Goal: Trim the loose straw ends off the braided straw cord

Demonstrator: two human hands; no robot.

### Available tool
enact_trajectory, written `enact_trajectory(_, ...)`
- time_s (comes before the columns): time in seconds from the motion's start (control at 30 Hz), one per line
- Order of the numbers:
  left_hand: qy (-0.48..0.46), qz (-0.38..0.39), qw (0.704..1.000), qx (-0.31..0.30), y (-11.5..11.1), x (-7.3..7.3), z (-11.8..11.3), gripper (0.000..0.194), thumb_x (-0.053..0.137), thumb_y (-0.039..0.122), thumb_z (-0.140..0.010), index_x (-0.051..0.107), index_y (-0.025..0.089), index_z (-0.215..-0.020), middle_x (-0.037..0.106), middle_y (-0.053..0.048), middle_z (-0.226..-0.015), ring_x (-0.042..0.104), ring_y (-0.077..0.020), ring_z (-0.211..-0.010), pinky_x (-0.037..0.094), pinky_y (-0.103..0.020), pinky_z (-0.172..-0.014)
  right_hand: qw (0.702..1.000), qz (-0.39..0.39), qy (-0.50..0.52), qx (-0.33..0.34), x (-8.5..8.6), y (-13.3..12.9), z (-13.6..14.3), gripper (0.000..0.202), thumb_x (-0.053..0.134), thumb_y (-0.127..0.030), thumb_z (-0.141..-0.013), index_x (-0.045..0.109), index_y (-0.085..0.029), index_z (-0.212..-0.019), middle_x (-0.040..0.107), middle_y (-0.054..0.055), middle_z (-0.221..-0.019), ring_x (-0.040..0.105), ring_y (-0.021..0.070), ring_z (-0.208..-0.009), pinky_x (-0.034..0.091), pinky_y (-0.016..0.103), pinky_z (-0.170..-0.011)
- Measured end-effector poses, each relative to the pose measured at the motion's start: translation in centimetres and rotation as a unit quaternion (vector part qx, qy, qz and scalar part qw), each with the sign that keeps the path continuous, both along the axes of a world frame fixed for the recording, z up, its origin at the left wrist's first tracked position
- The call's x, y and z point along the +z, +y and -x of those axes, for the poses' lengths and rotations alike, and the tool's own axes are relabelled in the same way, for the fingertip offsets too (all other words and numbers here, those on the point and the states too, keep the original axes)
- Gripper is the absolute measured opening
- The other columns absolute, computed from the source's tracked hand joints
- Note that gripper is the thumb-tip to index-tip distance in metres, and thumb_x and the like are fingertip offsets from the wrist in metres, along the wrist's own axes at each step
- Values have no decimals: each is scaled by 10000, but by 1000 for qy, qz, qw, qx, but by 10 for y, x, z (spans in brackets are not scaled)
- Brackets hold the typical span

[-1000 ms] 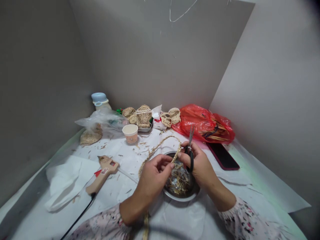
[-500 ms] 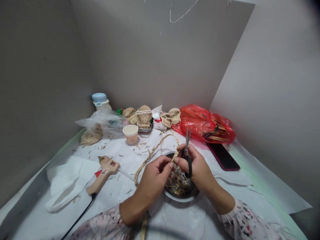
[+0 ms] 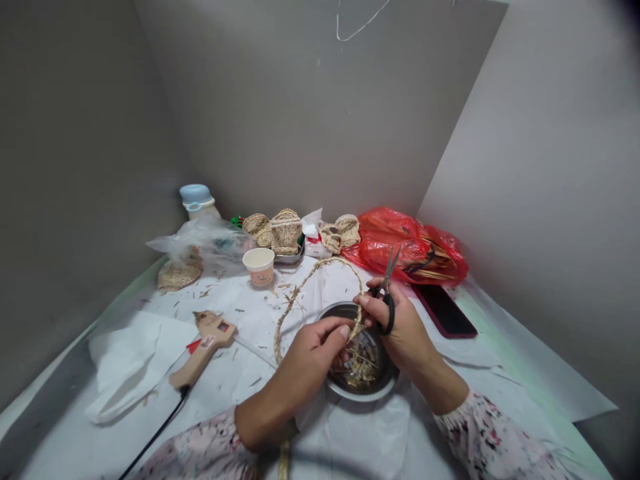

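A braided straw cord [image 3: 286, 312] loops over the table and comes back to my hands above a metal bowl [image 3: 345, 397]. Thumb and fingers of my left hand [image 3: 320, 347] pinch the cord near the bowl's middle. My right hand [image 3: 400, 327] has scissors [image 3: 389, 287] tucked in it, blades pointing up and slightly parted. Its thumb and forefinger also grip the cord, a little farther up than my left hand. Straw clippings [image 3: 361, 367] lie in the bowl under both hands. Another stretch of braid [image 3: 284, 460] hangs below my left forearm.
To the left lies a glue gun [image 3: 207, 347] with its cable, beside crumpled white paper [image 3: 123, 363]. A paper cup [image 3: 259, 267], woven straw pieces [image 3: 286, 233] and a red plastic bag [image 3: 395, 237] stand farther back. A phone [image 3: 444, 312] lies right of my right hand.
My hands have moved slightly apart along the cord. My right hand has shifted right with the scissors, now tilted rightward, and the cord's loop has opened wider.
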State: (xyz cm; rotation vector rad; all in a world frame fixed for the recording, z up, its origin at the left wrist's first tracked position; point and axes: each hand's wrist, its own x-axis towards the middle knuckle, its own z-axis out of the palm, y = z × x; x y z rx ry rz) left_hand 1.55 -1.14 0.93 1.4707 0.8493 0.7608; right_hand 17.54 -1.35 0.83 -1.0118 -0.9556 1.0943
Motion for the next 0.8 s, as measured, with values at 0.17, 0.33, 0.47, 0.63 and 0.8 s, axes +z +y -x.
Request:
enact_trajectory(0.17, 4, -7, 1000, 20, 2, 4, -2, 245, 579, 272, -803, 723, 143, -954, 690, -60, -861, 585, -179, -774, 430, -255, -686, 998, 10, -57, -19, 3, -1, 0, 414, 706, -383, -708, 470, -222, -1009, 576, -62, -720, 524, 89, -537, 406, 217, -539)
enact_trajectory(0.33, 18, -10, 995, 92, 7, -2, 0, 229, 611, 309, -761, 693, 117, -855, 667, -58, -767, 567, -179, -711, 426, -267, -660, 960, 2, -275, -48, 17, -4, -9, 320, 643, -393, -754, 513, -209, -980, 608, -9, -789, 565, 133, -638, 436, 254, -580)
enact_trajectory(0.47, 44, -15, 989, 137, 10, -6, 1, 218, 622, 331, -744, 667, 127, -807, 621, -24, -700, 523, -149, -644, 388, -246, -605, 820, -64, -564, -68, 31, -19, -14, 301, 612, -277, -763, 581, -239, -1060, 623, 52, -989, 576, 214, -926, 430, 315, -744)
enact_trajectory(0.63, 58, -3, 984, 171, 12, -7, 2, 220, 629, 368, -737, 628, 148, -745, 507, 40, -571, 410, -101, -519, 308, -219, -506, 649, 26, -760, -17, 47, -45, -9, 352, 555, -131, -692, 601, -259, -1016, 625, 46, -943, 598, 233, -866, 384, 293, -624)
enact_trajectory(0.8, 69, -3, 982, 178, 15, -6, 4, 231, 614, 382, -740, 628, 152, -731, 474, 54, -512, 382, -98, -486, 285, -217, -479, 609, 76, -790, 16, 55, -48, -3, 307, 539, -102, -694, 591, -257, -954, 627, 41, -984, 608, 219, -896, 347, 269, -585)
